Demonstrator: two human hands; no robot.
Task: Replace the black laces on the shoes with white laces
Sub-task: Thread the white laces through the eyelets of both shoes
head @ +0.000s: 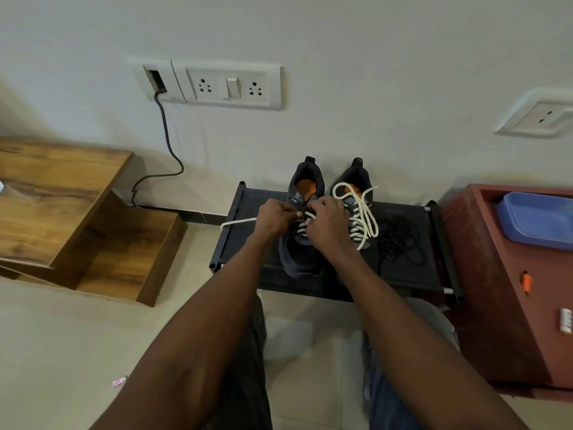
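Two dark shoes with orange insoles stand on a low black rack (403,274), heels toward the wall. The right shoe (356,181) carries a white lace (366,218) tied in a bow. The left shoe (299,256) has a white lace (302,226) threaded across its eyelets. My left hand (274,218) pinches one end of that lace, and a loose length (237,224) trails off to the left. My right hand (328,225) grips the lace near the shoe's tongue. A tangle of black laces (400,240) lies on the rack right of the shoes.
A red-brown cabinet (502,290) with a blue lidded box (536,218) stands at the right. Wooden stepped shelves (93,231) sit at the left. Wall sockets (229,86) and a hanging black cable (166,131) are behind. My knees are below the rack.
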